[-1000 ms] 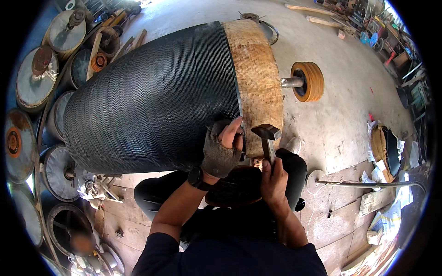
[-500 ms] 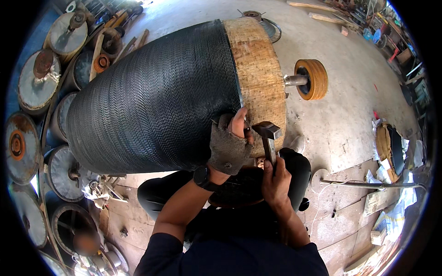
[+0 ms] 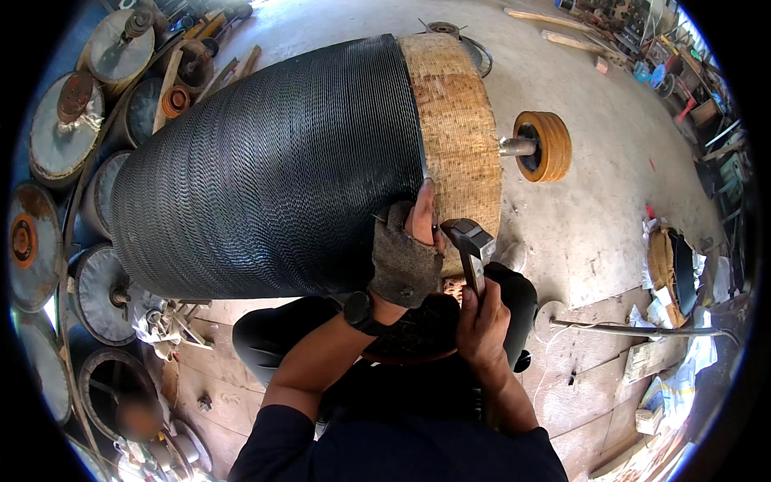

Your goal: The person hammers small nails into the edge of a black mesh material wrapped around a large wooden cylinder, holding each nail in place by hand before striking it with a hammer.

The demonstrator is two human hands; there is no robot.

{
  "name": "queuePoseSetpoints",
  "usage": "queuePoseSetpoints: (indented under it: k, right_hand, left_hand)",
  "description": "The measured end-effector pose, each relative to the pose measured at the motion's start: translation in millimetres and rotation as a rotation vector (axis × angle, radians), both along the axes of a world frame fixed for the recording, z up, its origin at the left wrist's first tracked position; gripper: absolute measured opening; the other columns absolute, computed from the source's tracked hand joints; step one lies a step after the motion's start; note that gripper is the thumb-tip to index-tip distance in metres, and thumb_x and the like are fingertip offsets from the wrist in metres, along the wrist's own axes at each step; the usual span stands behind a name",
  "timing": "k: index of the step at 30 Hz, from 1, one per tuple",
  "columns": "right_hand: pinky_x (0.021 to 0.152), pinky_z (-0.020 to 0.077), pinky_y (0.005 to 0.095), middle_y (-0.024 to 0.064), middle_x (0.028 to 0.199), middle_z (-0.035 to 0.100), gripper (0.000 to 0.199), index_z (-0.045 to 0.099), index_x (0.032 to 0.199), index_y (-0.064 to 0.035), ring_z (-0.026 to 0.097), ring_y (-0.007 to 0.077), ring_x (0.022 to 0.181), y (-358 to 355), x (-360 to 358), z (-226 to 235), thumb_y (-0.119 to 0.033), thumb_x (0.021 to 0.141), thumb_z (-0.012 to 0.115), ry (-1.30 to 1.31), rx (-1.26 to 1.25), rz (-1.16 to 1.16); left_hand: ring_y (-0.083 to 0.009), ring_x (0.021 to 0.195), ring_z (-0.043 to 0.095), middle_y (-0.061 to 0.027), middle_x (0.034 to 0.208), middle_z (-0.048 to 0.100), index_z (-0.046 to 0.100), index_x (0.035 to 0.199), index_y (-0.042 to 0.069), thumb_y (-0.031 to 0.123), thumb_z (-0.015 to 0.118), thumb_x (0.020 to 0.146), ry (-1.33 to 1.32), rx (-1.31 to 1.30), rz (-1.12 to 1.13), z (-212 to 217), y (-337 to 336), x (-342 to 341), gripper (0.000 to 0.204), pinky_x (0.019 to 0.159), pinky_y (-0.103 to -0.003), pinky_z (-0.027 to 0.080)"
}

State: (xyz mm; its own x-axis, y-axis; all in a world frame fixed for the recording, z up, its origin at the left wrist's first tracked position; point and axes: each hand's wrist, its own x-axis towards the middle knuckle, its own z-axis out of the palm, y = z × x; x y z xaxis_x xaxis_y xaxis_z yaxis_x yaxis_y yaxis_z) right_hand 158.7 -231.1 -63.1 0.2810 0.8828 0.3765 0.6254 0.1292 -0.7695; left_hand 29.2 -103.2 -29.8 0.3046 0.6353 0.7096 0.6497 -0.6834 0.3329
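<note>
A large wooden drum (image 3: pixel 462 104) lies in front of me, most of it wound with rows of dark, toothed-looking wire (image 3: pixel 273 161). My left hand (image 3: pixel 408 249), in a grey fingerless glove, is at the near side of the drum where the winding meets bare wood. One finger lies along that edge and the others are curled; what they pinch is hidden. My right hand (image 3: pixel 484 325) is wrapped round the handle of a hammer (image 3: pixel 470 238). The hammer's head is up, just right of my left hand, over the bare wood.
An axle (image 3: pixel 518 147) with a grooved yellow-brown pulley (image 3: pixel 544 146) sticks out from the drum's right end. Several round-ended drums (image 3: pixel 68 124) are stacked along the left. A metal rod (image 3: pixel 634 328) and scraps (image 3: pixel 675 277) lie at right. Boards (image 3: pixel 578 40) rest at the back.
The hammer's head has tipped slightly, lying a little lower and to the right. My left hand has shifted slightly right in the picture, as the whole view has moved a little.
</note>
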Motion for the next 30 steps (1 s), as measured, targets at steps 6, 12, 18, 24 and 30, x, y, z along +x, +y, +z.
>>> queuePoseSetpoints:
  k: [6, 12, 18, 24, 30]
  right_hand:
    - [0.054, 0.0479, 0.0468, 0.0254, 0.076, 0.061, 0.018, 0.051, 0.11, 0.005, 0.061, 0.0449, 0.063, -1.0, 0.1, -6.3, -0.006, 0.098, 0.058, 0.05, -0.018, -0.009]
    - [0.053, 0.045, 0.0464, 0.0258, 0.073, 0.059, 0.016, 0.05, 0.108, 0.0055, 0.059, 0.045, 0.06, -1.2, -4.1, -3.9, -0.005, 0.099, 0.058, 0.104, -0.011, -0.015]
    - [0.052, 0.0433, 0.0442, 0.025, 0.069, 0.056, 0.015, 0.05, 0.107, 0.0045, 0.055, 0.0439, 0.057, -2.3, -3.5, -3.7, -0.006, 0.1, 0.058, 0.175, -0.038, -0.033]
    - [0.053, 0.0445, 0.0433, 0.0249, 0.07, 0.057, 0.017, 0.051, 0.106, 0.0039, 0.057, 0.0441, 0.059, -0.7, -0.4, 2.2, -0.011, 0.102, 0.057, 0.206, -0.052, -0.05]
    - [0.054, 0.0459, 0.0427, 0.0254, 0.072, 0.059, 0.019, 0.052, 0.106, 0.0025, 0.059, 0.0441, 0.061, -10.2, -2.2, 3.3, -0.016, 0.103, 0.057, 0.271, -0.115, -0.061]
  left_hand:
    - [-0.0246, 0.086, 0.061, -0.0069, 0.09, 0.062, 0.042, 0.147, -0.001, -0.001, 0.065, 0.077, -0.044, -0.069, -0.095, 5.4, -1.4, -5.7, 0.074, 0.086, -0.044, 0.047]
    - [-0.0228, 0.084, 0.062, -0.0054, 0.087, 0.064, 0.053, 0.135, -0.001, 0.005, 0.061, 0.088, -0.141, 0.131, -0.131, 16.8, 0.9, -22.1, 0.047, 0.089, -0.044, 0.044]
    - [-0.0282, 0.092, 0.061, -0.0137, 0.104, 0.062, 0.057, 0.129, -0.001, -0.005, 0.058, 0.089, 0.083, 0.45, 0.078, 2.3, 49.5, -52.6, 0.041, 0.085, -0.045, 0.049]
    - [-0.0282, 0.094, 0.059, -0.0103, 0.11, 0.057, 0.059, 0.132, 0.008, -0.008, 0.061, 0.079, 0.072, 0.49, 0.081, 10.7, 61.6, -46.3, 0.056, 0.081, -0.043, 0.051]
    - [-0.0286, 0.096, 0.06, -0.0126, 0.111, 0.058, 0.059, 0.129, 0.004, -0.008, 0.059, 0.084, 0.096, 0.474, 0.143, 19.3, 68.5, -43.9, 0.047, 0.084, -0.043, 0.052]
